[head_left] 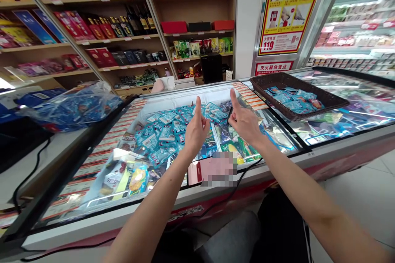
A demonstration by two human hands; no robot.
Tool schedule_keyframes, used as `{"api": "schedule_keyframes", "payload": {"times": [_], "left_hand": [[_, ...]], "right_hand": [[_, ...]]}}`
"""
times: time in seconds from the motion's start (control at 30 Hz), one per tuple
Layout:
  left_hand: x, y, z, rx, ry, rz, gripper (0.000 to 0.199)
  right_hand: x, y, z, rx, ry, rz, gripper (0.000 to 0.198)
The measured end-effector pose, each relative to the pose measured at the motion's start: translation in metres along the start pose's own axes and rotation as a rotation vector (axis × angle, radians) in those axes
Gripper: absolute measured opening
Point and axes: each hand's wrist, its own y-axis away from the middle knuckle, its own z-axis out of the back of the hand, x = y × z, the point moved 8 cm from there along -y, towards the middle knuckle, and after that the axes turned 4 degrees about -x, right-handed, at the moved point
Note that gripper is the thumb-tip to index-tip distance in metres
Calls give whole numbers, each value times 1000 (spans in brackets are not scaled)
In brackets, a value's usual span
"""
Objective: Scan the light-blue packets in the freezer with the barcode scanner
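Blue packets [166,131] mid-frame, my two index fingers raised beside them.
My left hand [196,131] and right hand [247,127] are near each other, a gap between — each index straight up, other fingers folded; whether they close on anything, even the dark thing [230,115] by my right thumb, I cannot tell. The packets lie inside the freezer [92,224], whose front edge runs beneath my forearms — a pink panel [194,172] at that edge, a brown basket [331,98] at right.

The phone [212,169] near six o'clock is partly blurred (square blocks). The fridge [358,28] at two o'clock is cut off.
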Motion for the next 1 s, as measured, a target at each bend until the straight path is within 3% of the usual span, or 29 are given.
{"api": "schedule_keyframes", "payload": {"times": [0.2, 0.5, 0.67, 0.83, 1.0], "left_hand": [[-10, 14, 24, 35, -12, -1, 81], [-23, 37, 58, 60, 7, -19, 80], [0, 75, 83, 53, 84, 88, 79], [49, 127, 75, 83, 98, 303, 66], [57, 142, 50, 129, -97, 363, 73]], "right_hand": [[33, 0, -1, 113, 63, 13, 78], [66, 24, 11, 96, 25, 18, 76], [61, 54, 13, 73, -82, -46, 76], [45, 89, -2, -21, -201, -92, 71], [26, 114, -12, -138, -324, -183, 60]]}}
